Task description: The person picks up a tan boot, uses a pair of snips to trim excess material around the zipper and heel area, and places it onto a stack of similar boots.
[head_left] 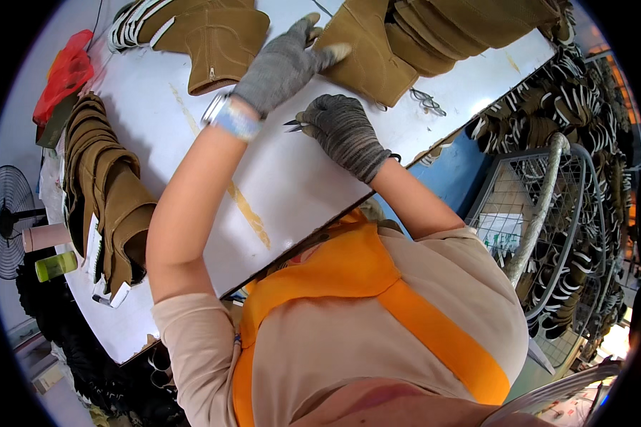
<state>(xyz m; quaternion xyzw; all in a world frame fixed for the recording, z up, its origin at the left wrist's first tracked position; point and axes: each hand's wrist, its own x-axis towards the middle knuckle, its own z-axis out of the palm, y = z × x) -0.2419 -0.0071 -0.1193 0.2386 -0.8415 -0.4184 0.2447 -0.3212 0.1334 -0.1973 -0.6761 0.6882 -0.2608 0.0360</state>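
My left hand (281, 65), in a grey knit glove with pale fingertips, reaches across the white table with its fingers apart. Its thumb overlaps the edge of a brown boot upper (367, 60); whether it presses on it I cannot tell. Closer to me, my right hand (340, 132), in a darker striped glove, is closed around small thread snips (293, 126), whose dark pointed blades stick out to the left. Left of my left hand lies another brown boot upper (221, 46) with a zip.
More brown uppers overlap in a row (434, 35) at the far right, and another stack (110, 192) lines the table's left side. Thin dark loops of thread (427, 102) lie near the right edge. Beyond that edge stands a wire cart (541, 213). A fan (8, 217) stands at left.
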